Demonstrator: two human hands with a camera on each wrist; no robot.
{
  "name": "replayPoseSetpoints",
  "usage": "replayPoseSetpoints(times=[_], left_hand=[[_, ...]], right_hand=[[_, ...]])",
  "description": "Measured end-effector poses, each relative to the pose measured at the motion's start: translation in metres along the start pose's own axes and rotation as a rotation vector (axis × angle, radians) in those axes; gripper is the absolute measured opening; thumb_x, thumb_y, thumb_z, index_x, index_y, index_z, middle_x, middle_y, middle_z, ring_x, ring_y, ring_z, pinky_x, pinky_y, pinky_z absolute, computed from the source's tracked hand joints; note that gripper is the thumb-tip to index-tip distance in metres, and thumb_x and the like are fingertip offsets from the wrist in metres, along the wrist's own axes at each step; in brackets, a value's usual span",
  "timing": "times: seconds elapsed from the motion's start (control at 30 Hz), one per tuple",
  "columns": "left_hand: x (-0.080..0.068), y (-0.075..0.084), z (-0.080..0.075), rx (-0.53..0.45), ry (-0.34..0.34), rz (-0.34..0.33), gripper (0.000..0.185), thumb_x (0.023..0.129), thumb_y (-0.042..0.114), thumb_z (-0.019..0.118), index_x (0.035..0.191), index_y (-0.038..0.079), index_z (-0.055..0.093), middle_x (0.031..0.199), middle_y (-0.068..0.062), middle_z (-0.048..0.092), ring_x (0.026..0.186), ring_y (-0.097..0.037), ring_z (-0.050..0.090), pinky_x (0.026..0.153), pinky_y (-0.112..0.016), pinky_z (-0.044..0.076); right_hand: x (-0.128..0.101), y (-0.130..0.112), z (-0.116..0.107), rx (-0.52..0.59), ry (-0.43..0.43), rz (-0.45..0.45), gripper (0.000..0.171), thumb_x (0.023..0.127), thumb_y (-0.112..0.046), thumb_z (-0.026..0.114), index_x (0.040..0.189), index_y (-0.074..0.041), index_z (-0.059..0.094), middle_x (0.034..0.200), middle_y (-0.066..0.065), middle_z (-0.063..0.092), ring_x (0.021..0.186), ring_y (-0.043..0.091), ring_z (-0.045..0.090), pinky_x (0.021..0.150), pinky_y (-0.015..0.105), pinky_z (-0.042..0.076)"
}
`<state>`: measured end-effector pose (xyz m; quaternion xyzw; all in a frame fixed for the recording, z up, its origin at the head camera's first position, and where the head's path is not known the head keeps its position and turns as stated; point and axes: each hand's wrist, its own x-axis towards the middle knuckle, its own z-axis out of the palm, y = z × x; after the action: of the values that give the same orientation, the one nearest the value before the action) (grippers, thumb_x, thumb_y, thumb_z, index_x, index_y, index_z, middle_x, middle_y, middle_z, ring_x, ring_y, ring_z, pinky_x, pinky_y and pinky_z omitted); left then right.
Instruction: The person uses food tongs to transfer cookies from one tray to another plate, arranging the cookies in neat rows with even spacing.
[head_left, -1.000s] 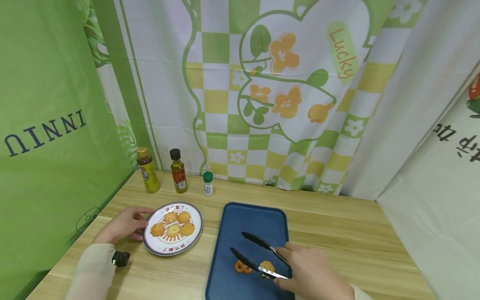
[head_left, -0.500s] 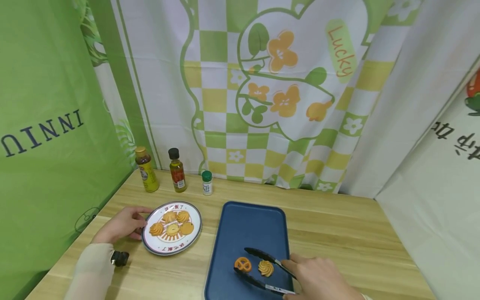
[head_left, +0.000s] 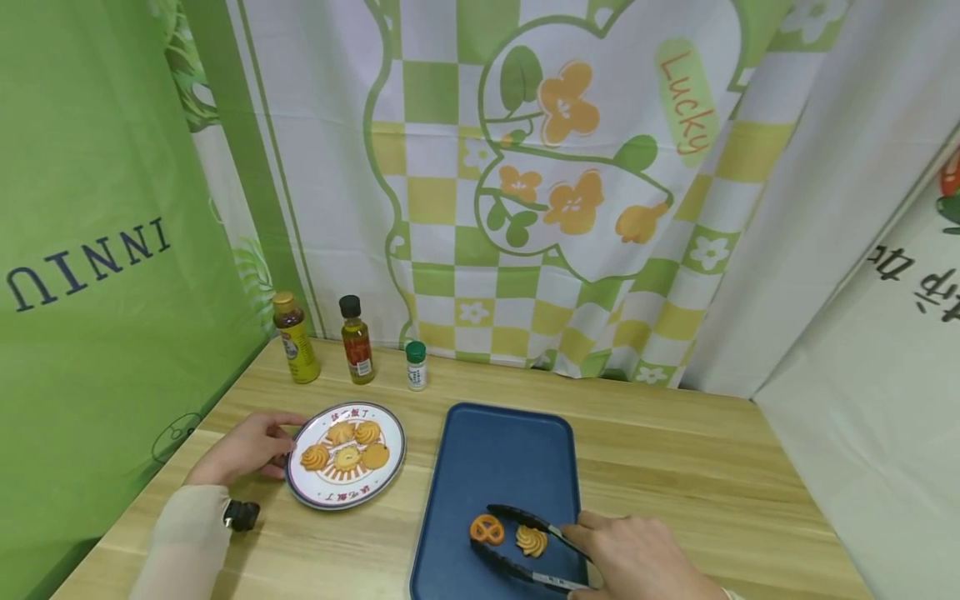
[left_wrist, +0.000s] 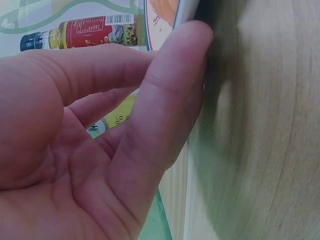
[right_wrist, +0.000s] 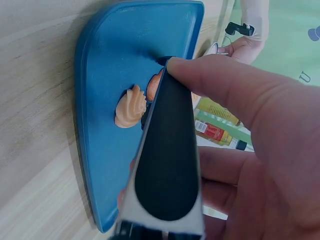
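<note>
At the left of the head view, my left hand (head_left: 243, 450) pinches the rim of a white plate (head_left: 327, 497), which bears several cookies. The left wrist view shows its thumb against the plate's edge. My right hand (head_left: 645, 554) grips black-tipped metal tongs (head_left: 512, 568) over a blue tray (head_left: 510, 454). The tongs' arms are spread, one on each side of a swirl cookie (head_left: 531, 541), with a gap around it. A pretzel (head_left: 487, 530) lies near the tongs' tips. In the right wrist view the tongs' handle (right_wrist: 167, 155) hides part of the tray.
Behind the plate stand a yellow-labelled bottle (head_left: 299, 350), a black-capped oil bottle (head_left: 357, 346) and a green-capped shaker (head_left: 416, 367). Hanging fabric (head_left: 517, 308) borders the back of the wooden table (head_left: 675, 467). The tray lies right of the plate.
My right hand has drawn the tongs nearer the table's front, so their arms now flank the swirl cookie. Their tips are a bit closer together. My left hand stays at the plate.
</note>
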<state>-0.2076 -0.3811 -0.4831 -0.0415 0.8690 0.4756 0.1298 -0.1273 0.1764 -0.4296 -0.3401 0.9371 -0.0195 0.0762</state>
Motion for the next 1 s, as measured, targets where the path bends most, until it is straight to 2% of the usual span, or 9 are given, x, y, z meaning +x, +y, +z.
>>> replayPoseSetpoints(times=[0.17,0.4,0.6,0.73,0.83,1.0], left_hand=[[-0.002,0.001,0.0,0.0,-0.001,-0.001,0.055,0.108,-0.002,0.057,0.161,-0.013,0.046,0.116,-0.025,0.064,0.086,-0.023,0.071,0.071,-0.035,0.073],[-0.002,0.0,0.0,-0.004,-0.002,-0.004,0.055,0.108,-0.002,0.057,0.161,-0.013,0.045,0.116,-0.026,0.064,0.087,-0.024,0.071,0.072,-0.035,0.073],[-0.001,0.001,-0.001,0.001,-0.003,-0.002,0.055,0.109,-0.001,0.056,0.161,-0.013,0.045,0.116,-0.026,0.065,0.088,-0.023,0.071,0.072,-0.035,0.073],[-0.001,0.001,-0.001,0.004,-0.004,0.002,0.054,0.11,-0.002,0.056,0.161,-0.013,0.045,0.115,-0.025,0.065,0.088,-0.023,0.071,0.072,-0.035,0.073],[-0.001,0.001,-0.001,0.003,-0.002,0.003,0.054,0.11,-0.002,0.056,0.161,-0.013,0.046,0.115,-0.025,0.065,0.088,-0.023,0.071,0.072,-0.035,0.073],[-0.001,0.001,-0.001,0.0,-0.002,0.001,0.054,0.109,-0.002,0.056,0.161,-0.013,0.046,0.115,-0.025,0.065,0.087,-0.023,0.071,0.072,-0.035,0.073]], right_hand=[[0.002,0.0,0.0,0.022,-0.02,0.0,0.052,0.086,-0.054,0.093,0.124,-0.02,0.083,0.1,-0.008,0.073,0.064,0.002,0.057,0.048,0.025,0.045],[0.003,0.0,-0.001,0.038,-0.014,-0.01,0.05,0.087,-0.054,0.092,0.123,-0.02,0.083,0.094,-0.009,0.07,0.061,0.0,0.052,0.048,0.024,0.042],[0.006,0.0,0.0,0.068,-0.034,0.016,0.054,0.09,-0.057,0.089,0.127,-0.02,0.083,0.104,-0.001,0.077,0.063,0.003,0.057,0.049,0.026,0.048],[0.009,-0.003,-0.002,0.112,-0.049,0.038,0.054,0.089,-0.055,0.09,0.129,-0.019,0.082,0.105,0.001,0.077,0.061,0.002,0.053,0.049,0.025,0.044],[0.013,-0.005,-0.003,0.131,-0.057,0.044,0.055,0.089,-0.054,0.09,0.13,-0.019,0.082,0.108,0.002,0.079,0.063,0.001,0.055,0.049,0.025,0.042],[0.021,-0.01,-0.005,0.154,-0.051,0.056,0.055,0.088,-0.056,0.09,0.13,-0.02,0.083,0.104,-0.003,0.076,0.068,0.002,0.059,0.05,0.026,0.043]])
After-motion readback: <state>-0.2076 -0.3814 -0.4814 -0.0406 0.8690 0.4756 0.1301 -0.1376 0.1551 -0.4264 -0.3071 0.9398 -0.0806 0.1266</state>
